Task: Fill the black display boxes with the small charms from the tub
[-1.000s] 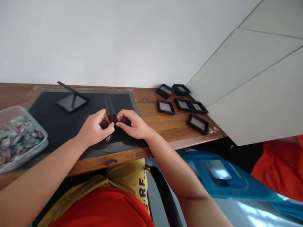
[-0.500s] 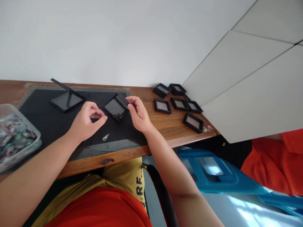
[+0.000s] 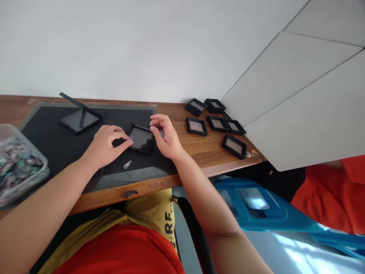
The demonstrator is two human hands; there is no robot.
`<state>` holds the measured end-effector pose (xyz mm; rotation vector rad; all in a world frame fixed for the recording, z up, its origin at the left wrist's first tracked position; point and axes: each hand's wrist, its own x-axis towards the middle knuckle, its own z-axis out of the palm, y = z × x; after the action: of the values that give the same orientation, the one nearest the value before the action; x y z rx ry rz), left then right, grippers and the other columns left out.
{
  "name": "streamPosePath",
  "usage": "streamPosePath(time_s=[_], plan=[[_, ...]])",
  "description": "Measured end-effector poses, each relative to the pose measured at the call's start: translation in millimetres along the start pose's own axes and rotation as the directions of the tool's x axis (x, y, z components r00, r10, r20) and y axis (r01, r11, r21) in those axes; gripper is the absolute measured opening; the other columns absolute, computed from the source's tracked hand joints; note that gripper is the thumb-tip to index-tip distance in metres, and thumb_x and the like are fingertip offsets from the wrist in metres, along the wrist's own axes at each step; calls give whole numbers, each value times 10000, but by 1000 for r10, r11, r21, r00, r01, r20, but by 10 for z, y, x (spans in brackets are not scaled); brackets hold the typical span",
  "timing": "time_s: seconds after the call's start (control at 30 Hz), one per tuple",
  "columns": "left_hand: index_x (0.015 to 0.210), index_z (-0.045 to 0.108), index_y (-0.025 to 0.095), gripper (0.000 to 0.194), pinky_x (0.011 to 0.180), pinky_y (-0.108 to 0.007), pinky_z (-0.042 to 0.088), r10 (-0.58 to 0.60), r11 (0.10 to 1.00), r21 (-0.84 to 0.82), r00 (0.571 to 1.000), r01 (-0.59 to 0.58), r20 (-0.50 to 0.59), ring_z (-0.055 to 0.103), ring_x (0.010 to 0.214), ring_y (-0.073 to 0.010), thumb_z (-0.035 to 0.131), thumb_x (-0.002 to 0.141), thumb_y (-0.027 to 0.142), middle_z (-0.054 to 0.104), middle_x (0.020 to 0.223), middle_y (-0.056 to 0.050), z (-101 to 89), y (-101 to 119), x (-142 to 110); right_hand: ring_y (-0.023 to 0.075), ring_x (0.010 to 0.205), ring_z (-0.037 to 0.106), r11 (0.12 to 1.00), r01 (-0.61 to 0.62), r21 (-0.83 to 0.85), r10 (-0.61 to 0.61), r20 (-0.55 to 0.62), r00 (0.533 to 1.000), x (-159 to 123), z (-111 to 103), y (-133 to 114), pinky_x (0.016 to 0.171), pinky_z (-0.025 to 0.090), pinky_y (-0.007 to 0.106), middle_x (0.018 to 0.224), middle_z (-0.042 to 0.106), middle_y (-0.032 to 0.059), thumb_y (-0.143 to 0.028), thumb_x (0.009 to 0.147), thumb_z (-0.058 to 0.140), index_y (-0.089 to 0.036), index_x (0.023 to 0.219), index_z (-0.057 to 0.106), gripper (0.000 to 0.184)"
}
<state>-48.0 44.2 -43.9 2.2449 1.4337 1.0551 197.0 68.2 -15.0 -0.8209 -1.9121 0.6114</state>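
Observation:
A black folding display frame (image 3: pixel 142 137) with a dark see-through film lies between my hands on the black mat. My left hand (image 3: pixel 110 143) is closed, thumb and forefinger meeting at the frame's left edge. My right hand (image 3: pixel 164 136) is curled at the frame's upper right corner, thumb and fingertips pinching there. Just below the frame, a small clear oval piece (image 3: pixel 127 164) rests on the mat. Further left stands another such frame (image 3: pixel 81 118), unfolded, its lid tilted up.
At the left is a clear plastic tub (image 3: pixel 45 172) full of shiny small pieces. Several black frames (image 3: pixel 197 126) lie on the wooden tabletop (image 3: pixel 199 152) at the right. A grey panel (image 3: pixel 308 110) borders the table. A person's red sleeve (image 3: pixel 330 194) and a blue plastic stool (image 3: pixel 262 205) are beyond.
The frame between my hands has turned so its edges lie more level with the table edge. My left hand has moved right to its edge, while my right hand stays at its right side.

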Motion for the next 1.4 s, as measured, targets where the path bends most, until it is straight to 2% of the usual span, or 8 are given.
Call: streamPosePath(time_s=[0.23, 0.4, 0.63, 0.87, 0.97, 1.1, 1.23, 1.4], plan=[[953, 838, 317, 252, 1139, -621, 417, -50, 998, 46, 998, 49, 33, 607, 1194, -379, 691, 904, 515, 752, 1145, -102, 45, -9, -4, 179, 966, 615, 999, -7, -51, 4, -63, 998, 92, -19, 79, 952, 528, 361, 1041, 646, 51, -384, 1053, 563, -231, 1119, 562, 167], [1147, 838, 369, 325, 1160, -647, 394, -97, 993, 78, 993, 92, 64, 567, 1294, -400, 688, 916, 541, 721, 1311, -101, 39, -9, 5, 167, 929, 627, 998, -46, -37, 39, -194, 980, 234, -19, 268, 901, 505, 337, 978, 677, 40, -474, 1037, 565, -223, 1022, 568, 251], [1150, 846, 392, 312, 1157, -662, 393, -130, 989, 84, 987, 122, 96, 532, 1372, -417, 675, 935, 540, 700, 1410, -95, 52, -12, 14, 147, 771, 663, 982, -162, 96, 182, -251, 951, 284, -18, 448, 779, 504, 303, 794, 674, -7, -645, 982, 584, -222, 1038, 539, 429], [1304, 763, 271, 389, 1131, -617, 422, -33, 991, 129, 995, 20, 98, 542, 1370, -388, 550, 1009, 409, 702, 1401, -141, 30, 158, -61, 169, 785, 676, 986, -155, 55, 164, -253, 954, 277, -37, 464, 811, 534, 327, 809, 708, 24, -721, 970, 557, -220, 1015, 580, 503], [1278, 706, 183, 369, 1101, -582, 439, 6, 993, 121, 1000, -7, 11, 571, 1339, -373, 488, 1010, 312, 720, 1361, -161, -28, 285, -101, 181, 830, 682, 987, -153, 57, 163, -283, 945, 276, -46, 441, 838, 543, 340, 880, 720, 42, -767, 974, 502, -232, 1036, 611, 550], [1024, 688, 183, 268, 970, -481, 506, 11, 998, 65, 999, -9, -44, 687, 1082, -311, 438, 990, 274, 775, 1078, -128, -211, 456, -98, 191, 858, 662, 989, -129, 75, 148, -373, 916, 266, -80, 398, 863, 544, 357, 947, 718, 58, -788, 986, 442, -241, 1009, 646, 584], [998, 687, 219, 235, 820, -376, 524, -56, 998, -3, 996, 56, -69, 718, 909, -245, 480, 988, 330, 783, 1001, -68, -522, 691, -81, 195, 851, 652, 990, -122, 76, 142, -374, 917, 254, -112, 385, 865, 536, 361, 906, 709, 47, -743, 1009, 443, -243, 1009, 650, 541], [851, 719, 248, 149, 756, -288, 524, 78, 995, -34, 949, -92, -305, 707, 779, -176, 609, 930, 311, 778, 831, 4, -1110, 945, -283, 200, 897, 662, 994, -109, 23, 110, -357, 928, 246, -130, 362, 891, 521, 363, 918, 708, 48, -691, 1032, 448, -237, 1002, 658, 500]])
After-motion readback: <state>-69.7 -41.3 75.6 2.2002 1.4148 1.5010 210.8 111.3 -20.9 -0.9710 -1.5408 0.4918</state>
